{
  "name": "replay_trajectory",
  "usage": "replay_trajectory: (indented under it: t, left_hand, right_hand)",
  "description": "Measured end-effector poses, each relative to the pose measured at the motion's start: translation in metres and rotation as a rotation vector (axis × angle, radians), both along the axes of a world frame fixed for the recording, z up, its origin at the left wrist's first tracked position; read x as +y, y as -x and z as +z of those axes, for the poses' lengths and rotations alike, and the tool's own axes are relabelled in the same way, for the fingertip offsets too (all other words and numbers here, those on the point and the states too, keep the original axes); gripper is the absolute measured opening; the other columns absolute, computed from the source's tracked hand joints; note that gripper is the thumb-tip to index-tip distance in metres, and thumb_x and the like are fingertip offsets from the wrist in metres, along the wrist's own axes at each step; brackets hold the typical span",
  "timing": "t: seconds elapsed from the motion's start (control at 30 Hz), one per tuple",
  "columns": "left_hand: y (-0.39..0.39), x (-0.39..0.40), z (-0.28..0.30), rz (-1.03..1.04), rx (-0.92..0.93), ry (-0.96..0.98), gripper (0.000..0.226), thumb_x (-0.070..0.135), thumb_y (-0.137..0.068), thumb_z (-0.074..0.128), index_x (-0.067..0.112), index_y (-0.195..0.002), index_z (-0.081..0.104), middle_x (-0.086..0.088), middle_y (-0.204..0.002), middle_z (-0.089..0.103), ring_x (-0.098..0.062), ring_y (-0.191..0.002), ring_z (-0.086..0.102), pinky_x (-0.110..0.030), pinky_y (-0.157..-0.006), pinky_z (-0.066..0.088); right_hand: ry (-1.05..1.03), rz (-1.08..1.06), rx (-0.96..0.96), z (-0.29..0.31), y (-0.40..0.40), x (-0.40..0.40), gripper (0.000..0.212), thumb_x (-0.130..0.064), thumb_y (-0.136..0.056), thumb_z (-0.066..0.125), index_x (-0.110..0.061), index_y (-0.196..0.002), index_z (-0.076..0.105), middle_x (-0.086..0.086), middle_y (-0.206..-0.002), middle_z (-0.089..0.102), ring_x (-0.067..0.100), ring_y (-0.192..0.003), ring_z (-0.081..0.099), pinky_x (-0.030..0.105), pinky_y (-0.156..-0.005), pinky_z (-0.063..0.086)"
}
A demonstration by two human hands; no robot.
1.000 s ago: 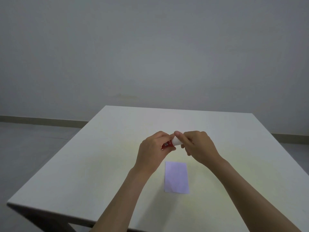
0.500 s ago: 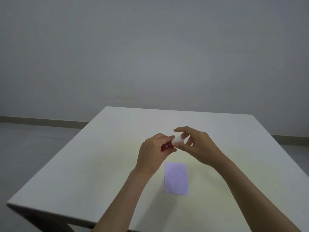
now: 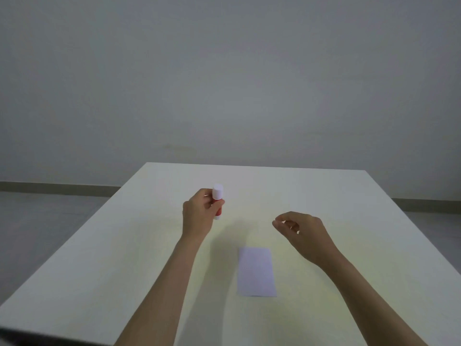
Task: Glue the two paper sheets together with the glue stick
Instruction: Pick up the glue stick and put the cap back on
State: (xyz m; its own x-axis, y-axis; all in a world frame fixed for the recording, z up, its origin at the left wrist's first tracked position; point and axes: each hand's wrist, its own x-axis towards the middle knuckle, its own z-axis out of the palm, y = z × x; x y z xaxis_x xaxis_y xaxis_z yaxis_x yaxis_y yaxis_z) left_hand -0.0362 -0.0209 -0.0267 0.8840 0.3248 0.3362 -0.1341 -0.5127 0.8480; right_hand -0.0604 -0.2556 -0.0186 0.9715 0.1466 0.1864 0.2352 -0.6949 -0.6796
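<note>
My left hand [image 3: 199, 214] holds a red glue stick [image 3: 217, 201] upright above the table, its white cap on top. My right hand [image 3: 303, 233] hovers to the right with fingers loosely curled and apart, holding nothing. A pale lilac paper [image 3: 256, 271] lies flat on the table between and below my hands. It looks like one rectangle; I cannot tell whether a second sheet lies under it.
The white table [image 3: 124, 258] fills the lower view, with its far edge near a plain grey wall. A grey floor shows at the left and right beyond the table edges.
My hands were together at the glue stick's cap. They have parted: the left carried the capped stick up and left, the right let go and moved right.
</note>
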Motion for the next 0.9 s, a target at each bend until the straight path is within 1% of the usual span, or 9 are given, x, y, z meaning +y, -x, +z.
replay_trajectory:
  t: [0.1,0.2,0.3,0.4,0.5,0.63,0.7,0.8,0.9]
  left_hand:
    - [-0.011,0.007,-0.009,0.045,0.064,-0.013,0.012,0.017,-0.083,0.061,0.007,-0.076,0.059,-0.002,-0.06,0.071,-0.007,-0.063,0.059,-0.019,-0.063,0.042]
    - [-0.013,0.008,-0.018,0.054,0.106,0.025,0.011,0.015,-0.084,0.062,0.005,-0.083,0.056,-0.003,-0.06,0.071,0.0,-0.059,0.056,-0.013,-0.056,0.038]
    - [-0.012,0.008,-0.023,0.06,0.111,0.05,0.016,0.012,-0.083,0.064,0.013,-0.073,0.051,0.012,-0.044,0.063,0.01,-0.054,0.054,-0.006,-0.052,0.037]
    - [-0.011,0.008,-0.027,0.054,0.115,0.043,0.018,0.01,-0.082,0.065,0.014,-0.072,0.051,0.022,-0.039,0.058,0.011,-0.053,0.054,-0.004,-0.053,0.037]
    - [-0.009,0.008,-0.03,0.054,0.117,0.041,0.017,0.01,-0.081,0.065,0.015,-0.072,0.051,0.016,-0.04,0.061,0.008,-0.053,0.054,-0.004,-0.052,0.037]
    - [-0.008,0.007,-0.035,0.029,0.115,0.031,0.01,0.012,-0.081,0.062,0.01,-0.076,0.054,-0.002,-0.055,0.07,0.002,-0.055,0.056,-0.007,-0.054,0.038]
    - [-0.007,0.008,-0.038,0.027,0.115,0.05,0.007,0.011,-0.081,0.061,0.012,-0.077,0.055,-0.003,-0.058,0.071,0.0,-0.058,0.06,-0.007,-0.054,0.038]
    - [-0.008,0.01,-0.043,0.004,0.144,0.075,0.007,0.01,-0.08,0.063,0.014,-0.084,0.059,0.0,-0.064,0.072,-0.001,-0.062,0.063,-0.02,-0.062,0.041]
    - [-0.007,0.013,-0.044,-0.016,0.19,0.121,0.05,0.019,-0.075,0.076,0.015,-0.121,0.056,-0.002,-0.108,0.071,-0.013,-0.103,0.064,-0.028,-0.084,0.044]
  right_hand:
    - [-0.007,-0.013,0.011,-0.009,0.002,-0.003,0.02,-0.032,-0.087,0.062,-0.018,-0.099,0.071,-0.002,-0.079,0.068,0.016,-0.074,0.06,0.027,-0.07,0.046]
    - [0.0,-0.011,0.015,-0.014,0.003,-0.003,0.018,-0.03,-0.087,0.062,-0.019,-0.099,0.071,-0.006,-0.079,0.066,0.009,-0.07,0.057,0.023,-0.068,0.045]
    - [-0.008,-0.008,0.013,-0.015,0.003,-0.002,0.017,-0.027,-0.087,0.063,-0.02,-0.1,0.071,-0.007,-0.08,0.064,0.007,-0.07,0.056,0.023,-0.069,0.043]
    - [-0.016,0.001,-0.002,-0.014,0.004,-0.003,0.017,-0.025,-0.086,0.064,-0.019,-0.1,0.071,-0.004,-0.084,0.065,0.01,-0.072,0.056,0.023,-0.07,0.043]
    - [-0.019,0.013,-0.008,-0.013,0.005,-0.005,0.016,-0.024,-0.087,0.063,-0.019,-0.1,0.07,-0.004,-0.084,0.065,0.01,-0.073,0.056,0.021,-0.069,0.041]
    - [-0.015,0.017,-0.011,-0.013,0.007,-0.006,0.016,-0.024,-0.087,0.063,-0.019,-0.1,0.07,-0.002,-0.086,0.066,0.011,-0.074,0.057,0.018,-0.067,0.04]
    - [-0.015,0.016,-0.008,-0.014,0.007,-0.005,0.016,-0.024,-0.087,0.063,-0.02,-0.1,0.07,-0.003,-0.086,0.066,0.009,-0.074,0.057,0.015,-0.064,0.04]
    - [-0.006,0.027,0.007,-0.017,0.007,-0.007,0.017,-0.025,-0.087,0.063,-0.02,-0.102,0.069,-0.004,-0.087,0.066,0.01,-0.074,0.057,0.012,-0.063,0.039]
    - [0.002,0.018,0.022,-0.023,0.006,-0.005,0.024,-0.028,-0.088,0.061,-0.021,-0.11,0.066,-0.004,-0.093,0.065,0.013,-0.084,0.06,0.02,-0.071,0.043]
